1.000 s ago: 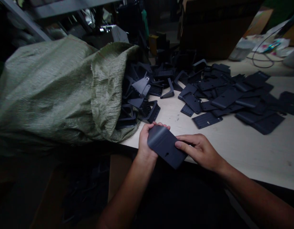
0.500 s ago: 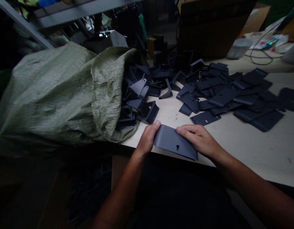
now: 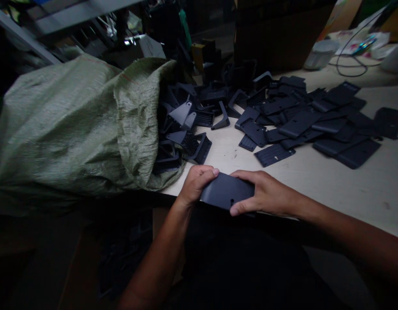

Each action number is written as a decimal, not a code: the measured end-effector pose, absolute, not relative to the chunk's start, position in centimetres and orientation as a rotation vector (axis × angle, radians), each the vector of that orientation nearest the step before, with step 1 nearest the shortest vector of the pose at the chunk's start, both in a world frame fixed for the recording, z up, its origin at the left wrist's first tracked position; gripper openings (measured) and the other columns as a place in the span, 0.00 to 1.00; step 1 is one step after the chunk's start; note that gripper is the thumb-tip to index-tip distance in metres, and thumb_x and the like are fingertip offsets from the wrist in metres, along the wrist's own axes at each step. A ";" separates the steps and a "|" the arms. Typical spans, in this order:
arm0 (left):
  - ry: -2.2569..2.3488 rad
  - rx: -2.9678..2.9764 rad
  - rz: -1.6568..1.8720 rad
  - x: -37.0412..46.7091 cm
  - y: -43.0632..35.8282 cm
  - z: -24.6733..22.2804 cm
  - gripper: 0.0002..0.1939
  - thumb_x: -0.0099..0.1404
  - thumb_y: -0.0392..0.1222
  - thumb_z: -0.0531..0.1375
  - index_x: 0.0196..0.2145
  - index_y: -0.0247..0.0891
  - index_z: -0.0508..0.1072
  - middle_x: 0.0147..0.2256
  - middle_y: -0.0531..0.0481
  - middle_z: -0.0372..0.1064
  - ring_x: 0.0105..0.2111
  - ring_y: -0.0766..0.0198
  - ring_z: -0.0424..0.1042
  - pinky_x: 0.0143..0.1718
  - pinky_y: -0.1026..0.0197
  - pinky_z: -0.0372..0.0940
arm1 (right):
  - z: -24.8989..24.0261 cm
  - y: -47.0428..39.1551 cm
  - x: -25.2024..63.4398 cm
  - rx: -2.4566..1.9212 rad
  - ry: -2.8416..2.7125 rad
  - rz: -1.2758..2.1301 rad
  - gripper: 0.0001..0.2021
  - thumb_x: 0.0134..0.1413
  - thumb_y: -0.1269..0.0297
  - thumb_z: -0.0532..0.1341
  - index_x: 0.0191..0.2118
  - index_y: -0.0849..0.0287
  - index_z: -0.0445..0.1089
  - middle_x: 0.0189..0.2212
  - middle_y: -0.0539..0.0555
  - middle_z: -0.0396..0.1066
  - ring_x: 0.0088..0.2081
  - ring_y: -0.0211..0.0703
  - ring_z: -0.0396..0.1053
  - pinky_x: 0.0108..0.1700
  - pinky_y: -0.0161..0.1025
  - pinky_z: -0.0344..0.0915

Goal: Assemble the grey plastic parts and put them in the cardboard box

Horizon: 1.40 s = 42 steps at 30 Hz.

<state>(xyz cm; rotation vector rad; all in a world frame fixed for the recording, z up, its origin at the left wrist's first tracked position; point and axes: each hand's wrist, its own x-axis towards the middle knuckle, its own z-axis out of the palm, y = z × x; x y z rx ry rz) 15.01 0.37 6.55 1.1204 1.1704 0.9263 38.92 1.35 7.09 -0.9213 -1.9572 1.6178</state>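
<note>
Between my two hands is a dark grey plastic cover plate [image 3: 223,189] with a keyhole slot, held over the table's front edge. My left hand [image 3: 196,184] is closed on its left end, thumb on the top corner. Around the right end my right hand [image 3: 266,193] is closed, its thumb near the keyhole and its fingers along the far edge. Just beyond lie more plates of this sort in a pile [image 3: 308,118]. Dark angled brackets [image 3: 181,114] spill from the mouth of a green woven sack [image 3: 79,125] at the left.
A pale tabletop [image 3: 347,198] carries the pile. At the back stand a large cardboard box [image 3: 276,38], a translucent tub [image 3: 320,55] and a coiled black cable [image 3: 352,71]. Below the table, at the lower left, an open carton [image 3: 72,267] holds dark parts.
The plate has tilted and come slightly left. My right thumb has moved from its far edge down to near the keyhole, while my left hand keeps its hold. The camera view has shifted a little.
</note>
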 end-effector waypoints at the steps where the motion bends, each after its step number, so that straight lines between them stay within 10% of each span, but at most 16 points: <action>1: 1.175 1.143 0.921 15.1 0.2 6.5 0.27 0.60 0.60 0.68 0.18 0.38 0.64 0.17 0.56 0.53 0.18 0.69 0.51 0.21 0.62 0.46 | 6.9 1.4 39.0 -0.930 -2.008 1.579 0.31 0.43 0.47 0.79 0.52 0.56 0.78 0.39 0.50 0.78 0.36 0.44 0.75 0.36 0.35 0.68; 10: 1.324 0.787 1.515 15.2 -0.1 3.6 0.21 0.62 0.57 0.66 0.25 0.38 0.71 0.24 0.55 0.62 0.25 0.65 0.61 0.27 0.64 0.58 | 6.4 4.3 40.6 -1.143 -1.714 1.147 0.40 0.43 0.44 0.79 0.61 0.56 0.75 0.48 0.58 0.77 0.47 0.52 0.76 0.53 0.47 0.72; 15: 1.278 0.793 1.823 15.4 -0.7 3.7 0.19 0.63 0.54 0.65 0.23 0.40 0.66 0.24 0.56 0.56 0.26 0.65 0.58 0.30 0.64 0.57 | 5.0 2.4 40.0 -1.066 -1.323 1.707 0.26 0.57 0.42 0.71 0.47 0.63 0.79 0.40 0.59 0.80 0.37 0.45 0.78 0.44 0.41 0.75; 18: 1.265 1.112 1.612 16.3 -2.1 4.2 0.20 0.65 0.53 0.65 0.22 0.40 0.66 0.22 0.55 0.54 0.25 0.64 0.55 0.29 0.61 0.54 | 4.3 1.3 38.2 -0.890 -1.019 2.131 0.29 0.59 0.38 0.67 0.49 0.62 0.77 0.45 0.62 0.80 0.41 0.48 0.79 0.46 0.45 0.77; 22: 1.085 1.459 1.064 16.8 -3.1 4.1 0.15 0.66 0.53 0.65 0.34 0.38 0.81 0.33 0.45 0.75 0.36 0.54 0.72 0.42 0.56 0.63 | 4.5 1.3 37.3 -0.897 -0.764 1.936 0.24 0.63 0.41 0.64 0.49 0.58 0.75 0.44 0.60 0.81 0.45 0.51 0.79 0.50 0.47 0.76; 28: 1.005 0.785 1.208 18.1 -0.1 3.7 0.29 0.69 0.64 0.54 0.41 0.36 0.80 0.36 0.41 0.80 0.39 0.50 0.79 0.47 0.52 0.70 | 5.2 0.2 38.4 -0.777 -1.806 1.489 0.14 0.63 0.55 0.69 0.48 0.58 0.77 0.42 0.54 0.79 0.42 0.46 0.74 0.47 0.39 0.69; 35: 0.761 0.693 1.312 21.5 1.2 6.2 0.02 0.64 0.39 0.57 0.36 0.40 0.68 0.24 0.49 0.76 0.30 0.55 0.78 0.49 0.47 0.72 | 4.0 -1.5 37.4 -0.766 -1.720 1.462 0.14 0.66 0.54 0.66 0.44 0.61 0.74 0.38 0.52 0.72 0.39 0.44 0.68 0.42 0.36 0.64; 42: 0.884 0.751 1.390 22.6 -0.4 8.1 0.03 0.64 0.35 0.54 0.33 0.41 0.64 0.25 0.50 0.75 0.30 0.56 0.78 0.45 0.48 0.74 | 4.4 -3.2 36.9 -0.824 -1.522 1.269 0.15 0.65 0.56 0.67 0.32 0.61 0.70 0.26 0.47 0.61 0.29 0.37 0.59 0.32 0.35 0.56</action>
